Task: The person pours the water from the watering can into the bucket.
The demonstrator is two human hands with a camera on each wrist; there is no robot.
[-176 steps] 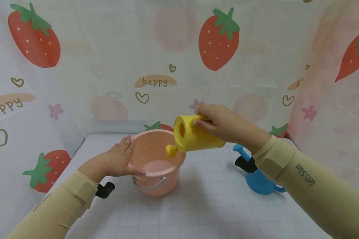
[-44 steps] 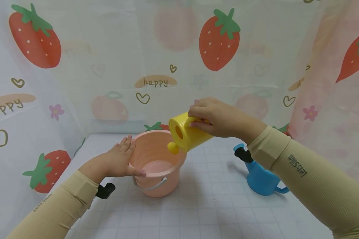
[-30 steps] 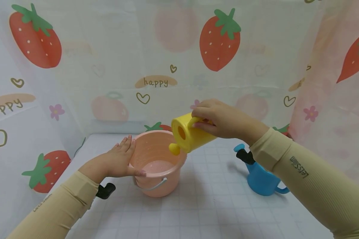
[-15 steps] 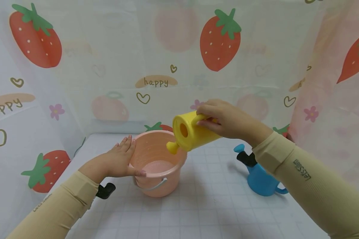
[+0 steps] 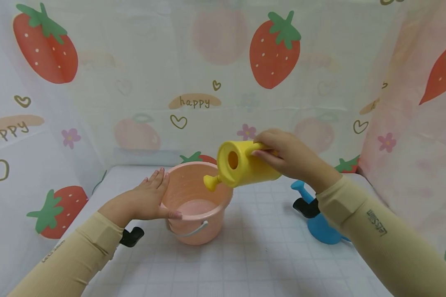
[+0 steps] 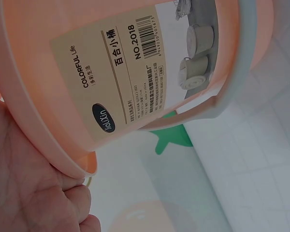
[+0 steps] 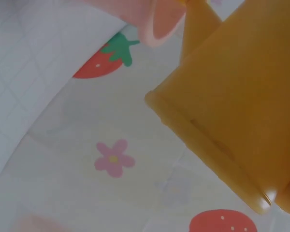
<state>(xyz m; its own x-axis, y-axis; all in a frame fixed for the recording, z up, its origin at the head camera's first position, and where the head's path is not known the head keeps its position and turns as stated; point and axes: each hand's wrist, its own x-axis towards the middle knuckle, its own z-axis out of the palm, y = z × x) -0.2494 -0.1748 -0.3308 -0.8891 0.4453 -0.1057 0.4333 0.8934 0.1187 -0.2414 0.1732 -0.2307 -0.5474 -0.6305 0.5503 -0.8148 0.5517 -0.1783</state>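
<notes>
In the head view my right hand (image 5: 290, 159) grips the handle of a yellow watering can (image 5: 254, 167). The can is tipped left, with its spout head (image 5: 210, 182) over a pink bucket (image 5: 197, 231); no stream can be made out. Light droplets speckle the bucket's inner wall. My left hand (image 5: 143, 200) rests on the bucket's left rim, fingers straight and thumb along the front rim. From the left wrist, the bucket's label (image 6: 111, 77) shows above the palm (image 6: 29, 179). The right wrist view has the can's base and body (image 7: 227, 101) up close, without the hand.
A blue watering can (image 5: 323, 229) stands on the white gridded table (image 5: 245, 264) at the right, partly hidden by my right forearm. Black wrist cameras jut from both sleeves. A strawberry-print curtain (image 5: 141, 74) encloses the back and sides.
Over the last second and a half, the yellow watering can has swung from steeply tipped to nearly level on its side and shifted slightly right. My left hand and the bucket stay put.
</notes>
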